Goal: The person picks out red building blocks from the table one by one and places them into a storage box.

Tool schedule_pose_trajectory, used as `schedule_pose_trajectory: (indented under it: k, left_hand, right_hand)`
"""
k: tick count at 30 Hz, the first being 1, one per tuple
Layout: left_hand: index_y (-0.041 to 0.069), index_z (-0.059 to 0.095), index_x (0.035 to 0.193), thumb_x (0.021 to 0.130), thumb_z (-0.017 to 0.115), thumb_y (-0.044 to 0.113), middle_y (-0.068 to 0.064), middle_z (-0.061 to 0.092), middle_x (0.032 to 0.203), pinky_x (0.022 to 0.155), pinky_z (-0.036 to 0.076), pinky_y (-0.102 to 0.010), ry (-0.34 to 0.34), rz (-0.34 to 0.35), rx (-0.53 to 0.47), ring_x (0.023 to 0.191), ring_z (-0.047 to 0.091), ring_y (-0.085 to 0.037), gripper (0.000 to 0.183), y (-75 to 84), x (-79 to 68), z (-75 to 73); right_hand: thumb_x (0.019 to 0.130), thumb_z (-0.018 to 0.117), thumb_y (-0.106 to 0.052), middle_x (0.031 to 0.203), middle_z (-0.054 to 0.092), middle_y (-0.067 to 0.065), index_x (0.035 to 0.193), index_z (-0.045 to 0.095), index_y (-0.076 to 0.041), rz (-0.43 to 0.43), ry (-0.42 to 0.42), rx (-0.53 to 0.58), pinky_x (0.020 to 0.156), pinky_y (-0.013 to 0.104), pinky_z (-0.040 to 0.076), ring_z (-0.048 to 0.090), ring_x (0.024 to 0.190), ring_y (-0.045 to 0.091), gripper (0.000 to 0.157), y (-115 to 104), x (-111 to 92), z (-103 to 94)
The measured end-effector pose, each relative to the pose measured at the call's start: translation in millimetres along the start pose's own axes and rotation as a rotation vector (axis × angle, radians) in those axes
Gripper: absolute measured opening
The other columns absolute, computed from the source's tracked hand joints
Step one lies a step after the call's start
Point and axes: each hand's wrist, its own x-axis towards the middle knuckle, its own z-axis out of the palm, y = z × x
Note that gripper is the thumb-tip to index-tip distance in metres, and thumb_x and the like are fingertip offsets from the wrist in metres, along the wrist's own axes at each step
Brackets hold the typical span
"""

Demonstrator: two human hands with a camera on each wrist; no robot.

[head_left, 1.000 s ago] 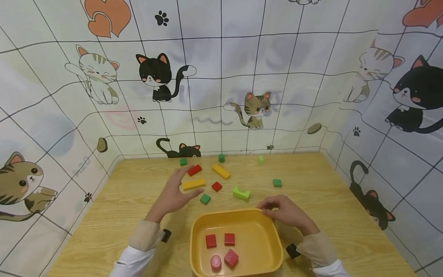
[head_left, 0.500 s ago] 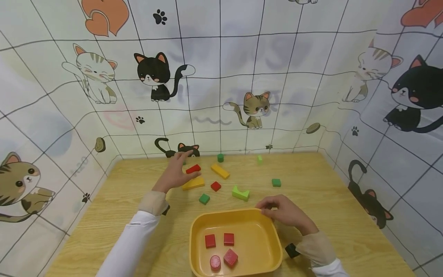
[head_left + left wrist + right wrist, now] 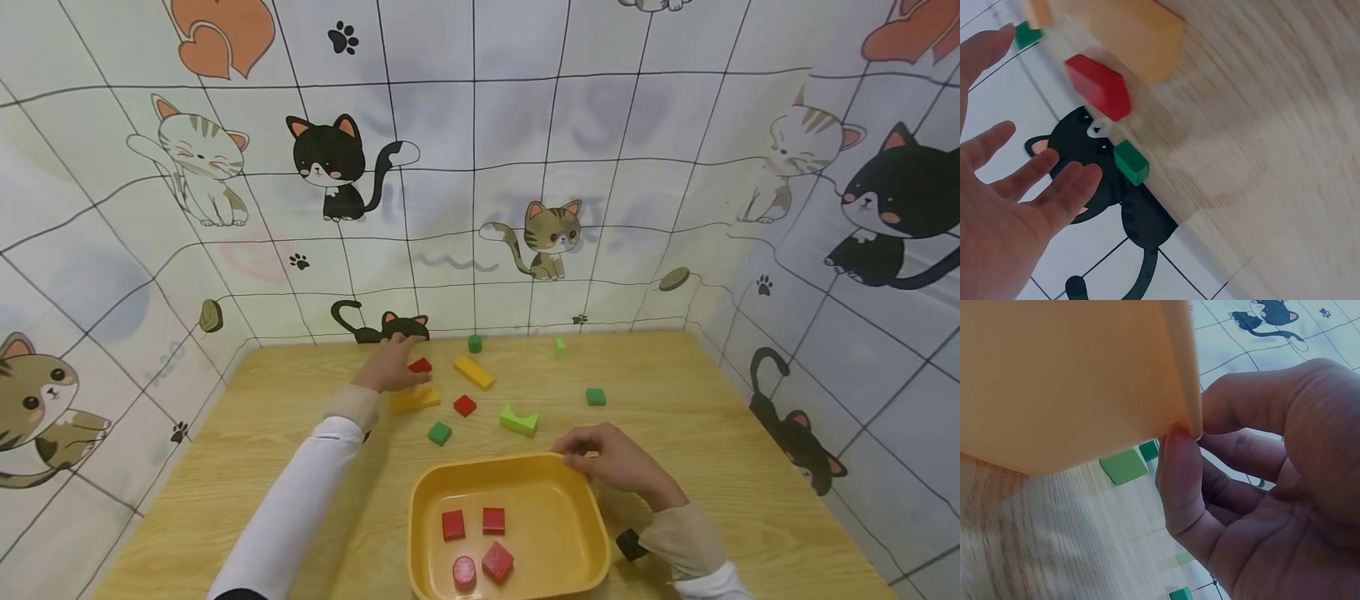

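Note:
My left hand (image 3: 392, 367) reaches over the far left of the table, its fingers spread and holding nothing. Beside it lie a red block (image 3: 1097, 87) and a small green block (image 3: 1130, 162), which the hand hides in the head view. A yellow block (image 3: 415, 400) lies just below that hand. With thumb and fingers, my right hand (image 3: 618, 462) pinches the rim of a yellow plastic tub (image 3: 555, 550) at its far right corner. Inside the tub are several red blocks, among them a cube (image 3: 498, 562) and a cylinder (image 3: 464, 572).
Across the table (image 3: 675, 417) lie another yellow block (image 3: 474, 372), a small red block (image 3: 465, 406), a light green arch block (image 3: 519, 420) and several green blocks, such as one at the right (image 3: 596, 397). A cat-print sheet (image 3: 480, 167) walls the back and sides.
My left hand has moved forward, past the near yellow block, to the red and green blocks at the back. The right hand has stayed on the tub's rim.

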Motion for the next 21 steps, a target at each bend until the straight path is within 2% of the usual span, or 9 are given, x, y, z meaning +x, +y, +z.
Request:
schedule_pose_trajectory:
  k: [7, 14, 17, 21]
  left_hand:
    - [0.009, 0.041, 0.156, 0.092, 0.075, 0.034, -0.026, 0.041, 0.153, 0.106, 0.047, -0.061, -0.047, 0.014, 0.105, 0.136, 0.041, -0.049, 0.076, 1.0, 11.9, 8.5]
    - [0.01, 0.039, 0.157, 0.094, 0.071, 0.025, -0.026, 0.027, 0.165, 0.117, 0.035, -0.063, -0.109, -0.012, 0.078, 0.153, 0.025, -0.047, 0.072, -2.1, 20.6, 19.8]
    - [0.01, 0.041, 0.156, 0.095, 0.068, 0.019, -0.025, 0.029, 0.165, 0.117, 0.035, -0.062, -0.118, -0.02, 0.088, 0.154, 0.024, -0.045, 0.067, -2.4, 22.3, 23.6]
    - [0.006, 0.053, 0.144, 0.097, 0.064, 0.013, -0.028, 0.042, 0.154, 0.109, 0.044, -0.059, -0.101, 0.01, 0.126, 0.142, 0.038, -0.048, 0.049, 0.8, 23.6, 26.9]
  right_hand:
    - [0.1, 0.066, -0.016, 0.102, 0.074, 0.012, 0.113, 0.076, -0.007, 0.038, -0.003, 0.007, 0.06, 0.027, 0.055, 0.063, 0.083, 0.009, 0.018, 2, 0, 0.9]
    - [0.1, 0.066, -0.014, 0.103, 0.074, 0.014, 0.114, 0.075, -0.004, 0.018, 0.002, 0.022, 0.064, 0.024, 0.053, 0.062, 0.086, 0.009, 0.02, -4, -2, 0.2]
    - [0.1, 0.066, -0.014, 0.103, 0.074, 0.014, 0.114, 0.075, -0.004, 0.031, 0.005, 0.036, 0.062, 0.024, 0.053, 0.061, 0.085, 0.01, 0.02, -8, -2, 0.0]
    - [0.1, 0.065, -0.014, 0.103, 0.074, 0.015, 0.115, 0.075, -0.004, 0.037, 0.006, 0.05, 0.06, 0.026, 0.053, 0.061, 0.083, 0.011, 0.02, -9, -3, -0.2]
